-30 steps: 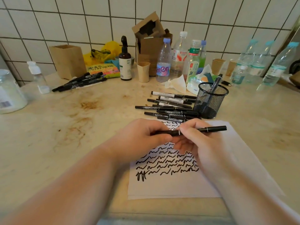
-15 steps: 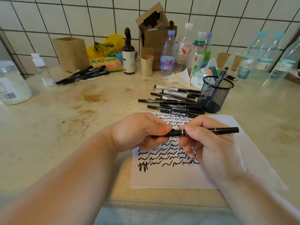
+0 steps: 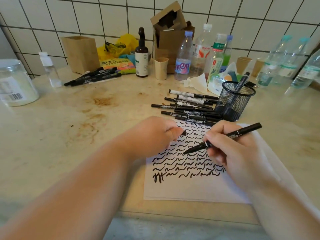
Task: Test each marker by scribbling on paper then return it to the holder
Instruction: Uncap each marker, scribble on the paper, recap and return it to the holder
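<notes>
- A marker is gripped in the right hand, tip down over the scribbled paper; whether the tip touches cannot be told.
- A cap is pinched in the left hand, held above the paper's upper left part.
- Loose markers are laid between the paper and the mesh holder, in which one marker stands.
</notes>
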